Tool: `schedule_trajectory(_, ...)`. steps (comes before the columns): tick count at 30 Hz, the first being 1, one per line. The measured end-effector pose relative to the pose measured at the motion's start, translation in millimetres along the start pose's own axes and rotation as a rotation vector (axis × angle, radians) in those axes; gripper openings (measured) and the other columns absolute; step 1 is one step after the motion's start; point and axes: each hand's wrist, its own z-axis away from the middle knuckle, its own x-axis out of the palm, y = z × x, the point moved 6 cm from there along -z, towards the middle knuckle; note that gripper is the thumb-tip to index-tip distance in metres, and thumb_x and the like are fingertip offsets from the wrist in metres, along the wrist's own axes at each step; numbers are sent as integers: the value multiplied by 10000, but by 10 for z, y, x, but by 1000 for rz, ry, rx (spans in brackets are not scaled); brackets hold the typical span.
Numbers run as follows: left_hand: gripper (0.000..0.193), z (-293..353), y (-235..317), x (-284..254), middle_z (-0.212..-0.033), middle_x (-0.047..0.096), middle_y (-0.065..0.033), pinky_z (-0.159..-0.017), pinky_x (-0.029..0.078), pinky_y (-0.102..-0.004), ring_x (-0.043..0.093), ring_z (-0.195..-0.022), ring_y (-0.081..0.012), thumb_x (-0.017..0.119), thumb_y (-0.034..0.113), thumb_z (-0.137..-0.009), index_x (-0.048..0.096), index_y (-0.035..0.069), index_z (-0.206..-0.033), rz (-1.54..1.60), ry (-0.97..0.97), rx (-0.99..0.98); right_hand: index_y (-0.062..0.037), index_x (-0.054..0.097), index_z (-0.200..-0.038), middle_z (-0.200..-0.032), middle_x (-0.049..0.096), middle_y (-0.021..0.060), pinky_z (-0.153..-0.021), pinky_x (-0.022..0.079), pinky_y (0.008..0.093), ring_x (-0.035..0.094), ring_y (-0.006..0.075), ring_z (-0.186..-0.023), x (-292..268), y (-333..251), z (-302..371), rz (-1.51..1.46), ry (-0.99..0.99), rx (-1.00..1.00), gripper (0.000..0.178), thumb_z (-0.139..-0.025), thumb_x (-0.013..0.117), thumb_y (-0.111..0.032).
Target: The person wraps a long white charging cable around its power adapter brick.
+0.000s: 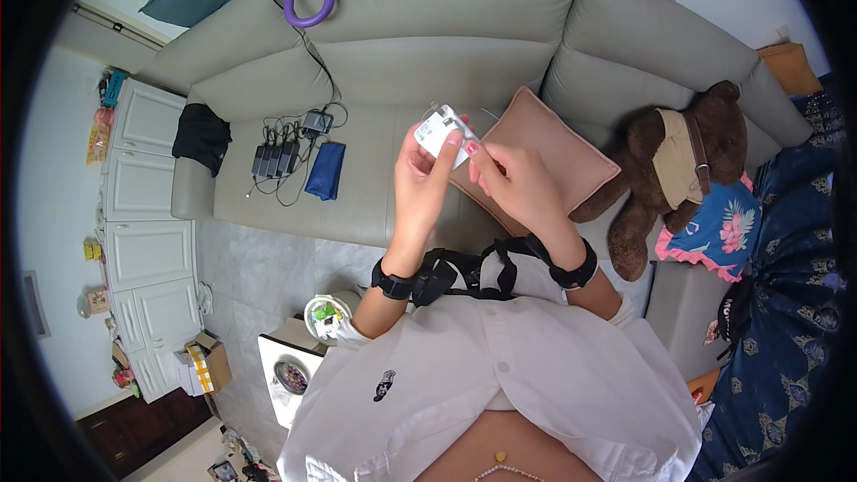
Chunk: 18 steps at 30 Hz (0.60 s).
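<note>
Both hands are raised in front of the sofa, over its seat. My left hand [421, 174] grips a small flat white card [432, 134], its thumb lying across the front. A shiny metallic bit shows at the card's upper part; it is too small to name. My right hand [518, 180] pinches at the card's right edge, thumb against finger. Whether a separate small piece sits in that pinch cannot be made out. Just beyond the right hand, a pink cushion [549, 138] leans on the sofa.
The grey sofa [437, 0] carries several black power adapters with cables [277, 159], a blue pouch [326, 170] and a brown teddy bear [638, 178]. A purple U-shaped bar [308, 20] hangs on the backrest. At lower left are a bin [312, 317] and a small white table [278, 403].
</note>
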Motion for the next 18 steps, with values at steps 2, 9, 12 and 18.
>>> schedule_trajectory(2,293,3,-3,3,-1193,626,-149,-927,472,-321,616,-1032,-166,585,172,-952,520,2,-1182,-25,-3,17,-22,623,-712,-509,515,31,-455,352,276,482,94,-459,7,-45,10,50,14,-2,388,-971,517,-289)
schedule_trajectory(9,282,-20,-14,-13,-1190,624,-161,-914,481,-323,620,-1023,-172,594,158,-945,518,-1,-1165,-13,12,19,-34,615,-635,-452,494,38,-445,368,281,502,140,-412,-16,-122,-1,119,79,0,442,-945,553,-342)
schedule_trajectory(12,284,-32,24,3,-1180,628,-166,-921,479,-322,616,-1038,-176,604,135,-936,515,-7,-1165,4,24,23,-29,621,-683,-472,517,29,-455,379,267,522,120,-437,36,42,-23,-32,72,-19,405,-945,564,-333)
schedule_trajectory(18,359,59,303,62,-1130,657,-140,-882,507,-318,638,-1014,-184,704,56,-844,536,-8,-1155,-379,64,245,-9,601,-958,-721,637,93,-544,446,270,605,130,-594,15,48,-12,-384,65,-156,131,-930,595,-136)
